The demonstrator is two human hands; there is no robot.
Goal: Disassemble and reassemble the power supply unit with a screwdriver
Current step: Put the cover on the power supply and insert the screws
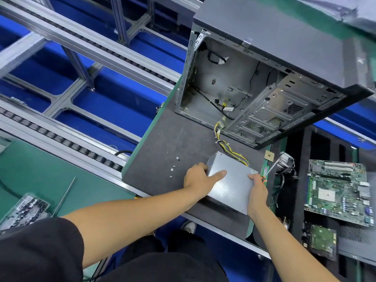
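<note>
A grey metal power supply unit (232, 180) lies flat on the dark mat (162, 139). Its yellow and black cables (230, 145) run up toward the open computer case (254, 84). My left hand (200, 176) grips the unit's left edge, with the index finger stretched across its top. My right hand (258, 189) presses on the right edge while holding a screwdriver (270, 168) with an orange handle, its shaft pointing up and right. Several loose screws (173, 167) lie on the mat left of the unit.
A motherboard (337, 192), a heatsink fan (285, 161) and a hard drive (321, 243) sit on black foam at the right. A roller conveyor (61, 137) runs along the left. A bag of parts (22, 210) and a thin rod (65, 195) lie on the green table.
</note>
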